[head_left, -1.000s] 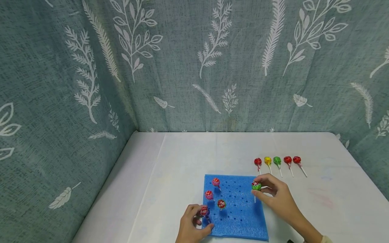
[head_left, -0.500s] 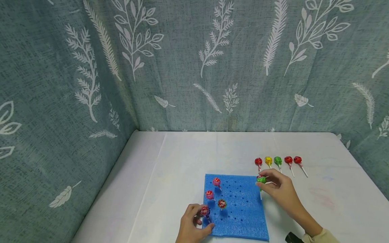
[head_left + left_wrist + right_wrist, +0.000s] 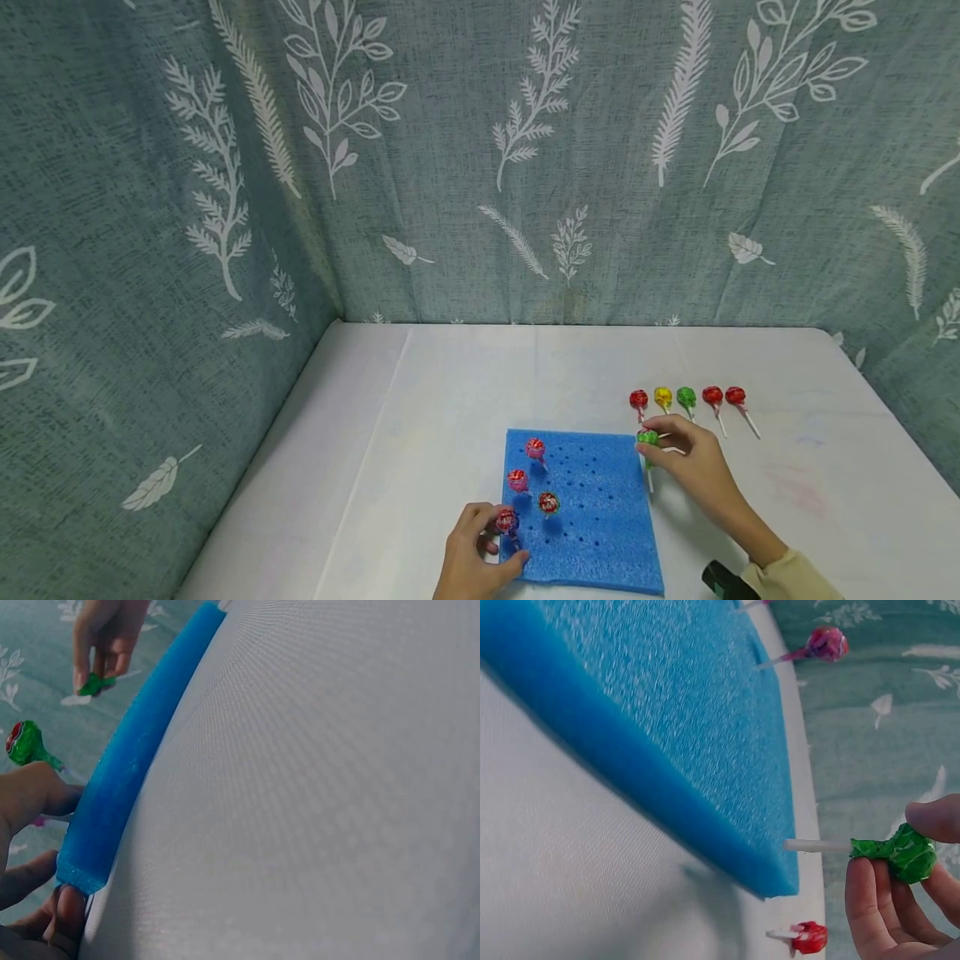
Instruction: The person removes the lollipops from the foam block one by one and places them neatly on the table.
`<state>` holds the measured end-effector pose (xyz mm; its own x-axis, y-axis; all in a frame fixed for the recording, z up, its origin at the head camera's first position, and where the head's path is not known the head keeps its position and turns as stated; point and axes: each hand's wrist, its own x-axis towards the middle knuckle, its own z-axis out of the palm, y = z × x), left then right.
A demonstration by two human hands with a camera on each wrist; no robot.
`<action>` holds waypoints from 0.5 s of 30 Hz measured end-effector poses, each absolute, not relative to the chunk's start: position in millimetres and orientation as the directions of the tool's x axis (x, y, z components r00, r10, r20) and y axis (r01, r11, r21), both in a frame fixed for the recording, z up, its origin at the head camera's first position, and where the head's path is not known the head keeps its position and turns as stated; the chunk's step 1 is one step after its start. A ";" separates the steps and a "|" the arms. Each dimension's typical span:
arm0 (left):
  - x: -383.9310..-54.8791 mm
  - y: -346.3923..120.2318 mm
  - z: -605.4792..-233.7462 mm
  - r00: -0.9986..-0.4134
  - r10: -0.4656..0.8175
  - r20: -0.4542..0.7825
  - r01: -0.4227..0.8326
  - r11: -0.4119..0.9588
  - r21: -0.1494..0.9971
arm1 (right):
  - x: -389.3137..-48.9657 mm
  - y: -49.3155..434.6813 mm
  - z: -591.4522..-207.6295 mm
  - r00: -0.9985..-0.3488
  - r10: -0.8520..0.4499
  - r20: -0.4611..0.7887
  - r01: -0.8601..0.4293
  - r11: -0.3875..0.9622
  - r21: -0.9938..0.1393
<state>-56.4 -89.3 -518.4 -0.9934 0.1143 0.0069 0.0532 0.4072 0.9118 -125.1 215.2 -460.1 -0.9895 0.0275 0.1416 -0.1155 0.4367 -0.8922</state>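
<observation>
My right hand pinches a green-wrapped lollipop by its candy head, its white stick pointing down beside the right edge of a blue foam board. In the right wrist view the stick's end overlaps the board's corner. At the board's near left side, my left hand grips the foam edge; the left wrist view has fingers above and below it. Several lollipops stand in the board toward its left, among them a red-and-green one, a pink one and a dark red-purple one by my left hand.
Rows of small holes run across the board. Beyond it on the white table lie several lollipops in a row, including a yellow one and a red one. A black object is at my right sleeve. Patterned curtains hang behind.
My right hand has carried the green lollipop from above the board's right part to its far right edge, and the lollipop has turned. The left hand stays put.
</observation>
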 end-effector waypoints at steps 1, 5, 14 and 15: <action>-56.4 -89.4 -518.7 -0.993 0.114 0.010 0.056 0.408 0.911 | -126.2 216.0 -461.3 -0.990 0.026 0.140 -0.115 0.436 -0.893; -56.4 -89.4 -520.1 -0.994 0.112 0.018 0.063 0.411 0.909 | -130.3 220.2 -466.5 -0.991 0.015 0.134 -0.114 0.432 -0.895; -56.9 -88.9 -519.6 -0.994 0.104 -0.013 0.034 0.436 0.900 | -136.2 227.0 -475.9 -0.999 0.011 0.036 -0.028 0.411 -0.911; -56.9 -89.0 -519.8 -0.994 0.104 -0.014 0.033 0.437 0.899 | -136.5 227.5 -477.0 -1.000 0.009 0.024 -0.018 0.402 -0.916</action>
<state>-56.9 -89.0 -519.8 -0.9944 0.1044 -0.0143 0.0330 0.4370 0.8989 -136.5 227.5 -477.0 -0.9997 0.0090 0.0237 -0.0181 0.4016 -0.9156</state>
